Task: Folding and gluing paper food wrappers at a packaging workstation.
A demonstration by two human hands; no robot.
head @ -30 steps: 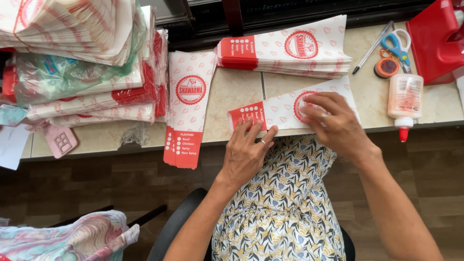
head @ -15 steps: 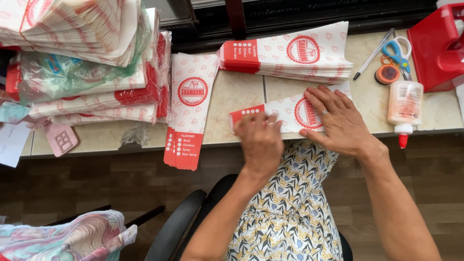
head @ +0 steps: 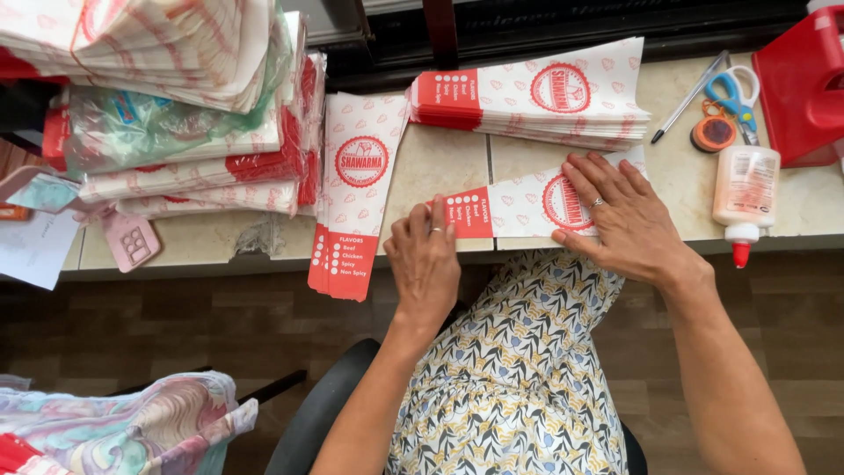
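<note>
A tapered white paper sleeve with a red end and a round red emblem lies flat at the counter's front edge. My left hand rests by its red narrow end, fingers curled at the edge. My right hand lies flat, fingers spread, pressing the sleeve's wide end. Behind it lies a stack of the same sleeves. Another small pile of sleeves hangs over the counter edge to the left.
A glue bottle lies to the right, with blue scissors, a pen and a tape roll behind it. A red container stands far right. Tall bundles of sleeves fill the left. A pink case lies there.
My left hand slid left along the sleeve toward its red end, uncovering more of it. My right hand stays pressed on the wide end.
</note>
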